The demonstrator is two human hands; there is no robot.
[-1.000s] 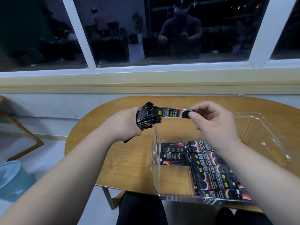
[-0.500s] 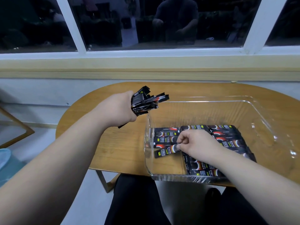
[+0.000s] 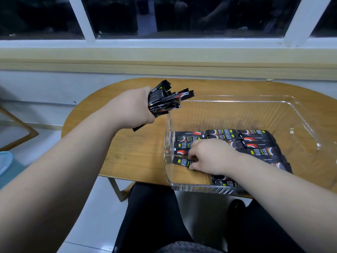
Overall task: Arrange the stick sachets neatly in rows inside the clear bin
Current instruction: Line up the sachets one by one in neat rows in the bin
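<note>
bare forearms (image 3: 76, 161), black trousers (image 3: 151, 216).

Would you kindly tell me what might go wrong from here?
The left hand grips a splayed bundle of black stick sachets beside the clear plastic bin; one might slip out onto the wooden table. The right hand sets a black sachet slightly askew, and its forearm over the laid rows might nudge them.

- The black stick sachets (image 3: 255, 140) laid in the clear plastic bin (image 3: 299, 111) bore white lettering too blurred to read.
- The single black sachet (image 3: 180, 161) pinched by the right hand (image 3: 209, 156) carried equally illegible print.
- The black sachet bundle (image 3: 160, 101) in the left hand (image 3: 133, 108) did too.
</note>
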